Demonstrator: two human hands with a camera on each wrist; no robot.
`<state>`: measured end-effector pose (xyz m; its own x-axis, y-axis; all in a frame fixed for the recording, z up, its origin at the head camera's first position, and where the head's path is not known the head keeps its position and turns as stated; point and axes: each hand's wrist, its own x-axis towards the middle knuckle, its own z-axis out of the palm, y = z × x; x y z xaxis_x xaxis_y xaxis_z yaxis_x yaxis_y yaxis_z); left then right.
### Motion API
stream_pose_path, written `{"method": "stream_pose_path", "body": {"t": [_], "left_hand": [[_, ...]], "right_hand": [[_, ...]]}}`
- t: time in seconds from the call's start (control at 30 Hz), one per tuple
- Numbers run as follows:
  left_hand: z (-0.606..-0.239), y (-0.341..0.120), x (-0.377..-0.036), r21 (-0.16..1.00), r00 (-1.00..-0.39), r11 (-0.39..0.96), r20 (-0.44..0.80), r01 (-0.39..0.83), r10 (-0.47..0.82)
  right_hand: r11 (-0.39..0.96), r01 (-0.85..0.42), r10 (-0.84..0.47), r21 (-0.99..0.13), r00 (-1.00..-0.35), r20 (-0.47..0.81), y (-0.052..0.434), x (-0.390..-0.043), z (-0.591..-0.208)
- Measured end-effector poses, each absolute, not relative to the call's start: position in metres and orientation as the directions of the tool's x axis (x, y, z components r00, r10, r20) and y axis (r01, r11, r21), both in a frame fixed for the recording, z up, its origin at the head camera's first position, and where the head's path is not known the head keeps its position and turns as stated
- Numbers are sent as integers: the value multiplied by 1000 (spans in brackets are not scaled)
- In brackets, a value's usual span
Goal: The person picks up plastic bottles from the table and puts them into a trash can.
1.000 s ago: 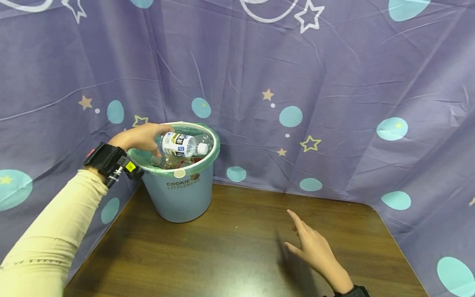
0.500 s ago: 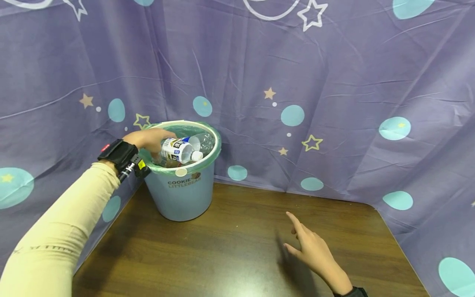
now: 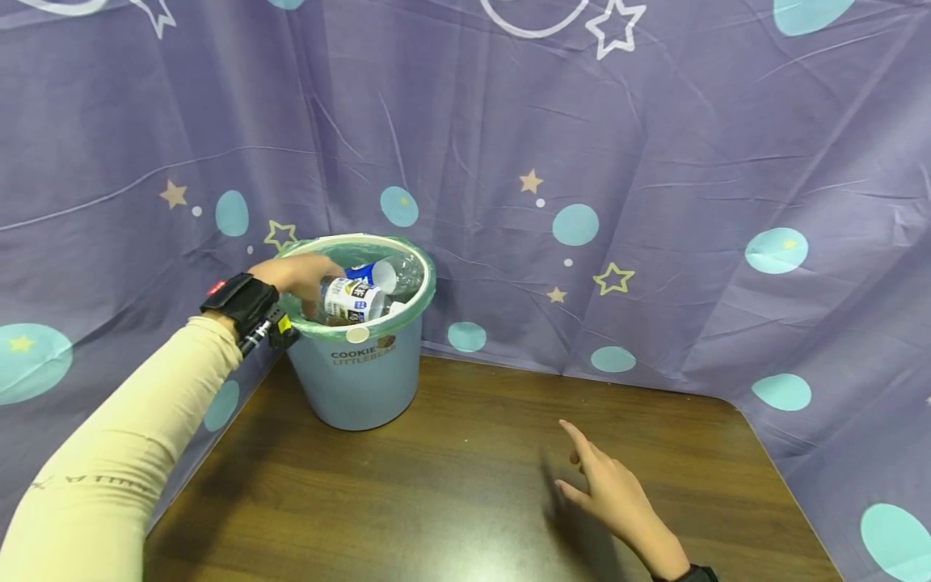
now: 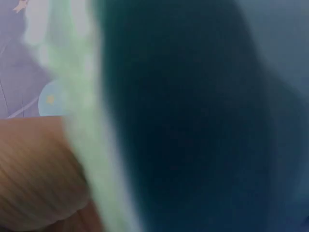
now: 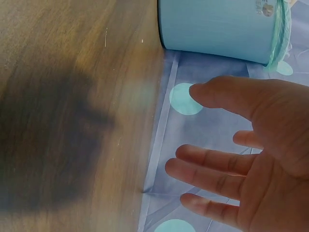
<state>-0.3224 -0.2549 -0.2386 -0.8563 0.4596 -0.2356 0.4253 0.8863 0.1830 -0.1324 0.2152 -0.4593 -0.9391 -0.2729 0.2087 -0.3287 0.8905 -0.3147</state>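
Plastic bottle [image 3: 352, 297] lying tilted inside the bin [image 3: 360, 380] mouth, cap pointing down.
Left hand [image 3: 294, 273] is gripping its base over the green-lined rim. Right hand [image 3: 614, 497] is hovering over the wooden table [image 3: 436, 501], fingers spread, holding nothing.

Bin at the table's back left corner, hands to either side.

The bin [image 3: 356, 380] stands on the table [image 3: 451, 501] at its back left, against the cloth [image 3: 655, 162] that hangs behind and along both sides. The left hand [image 3: 294, 275] lies over the bin's left rim, with a bottle [image 3: 352, 299] just right of it inside the bin, on other bottles there. The right hand [image 3: 618, 497] is above the table, nearer the front and well right of the bin.
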Motion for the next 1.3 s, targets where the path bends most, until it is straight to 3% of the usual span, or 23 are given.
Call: {"method": "stream_pose_path", "body": {"t": [0.3,0.73,1.13,1.3], "left_hand": [[-239,-254,-321,163,-851,909,-320,384,417],[-224,-248,-328,123,-789,899,-440,421,429],[-199,-240,-333,-49,-794,900,-493,434,356],[-195,-237,-341,-107,-782,866,-494,489,380]], "right_hand": [[887,-335,-285,-319,-939,194,217,-130,-459],[889,-329,-278,-319,-941,193,216,-130,-459],[889,-333,-286,-315,-940,188,213,-133,-457],[888,-332,-286,-319,-941,182,212,-133,-457]]}}
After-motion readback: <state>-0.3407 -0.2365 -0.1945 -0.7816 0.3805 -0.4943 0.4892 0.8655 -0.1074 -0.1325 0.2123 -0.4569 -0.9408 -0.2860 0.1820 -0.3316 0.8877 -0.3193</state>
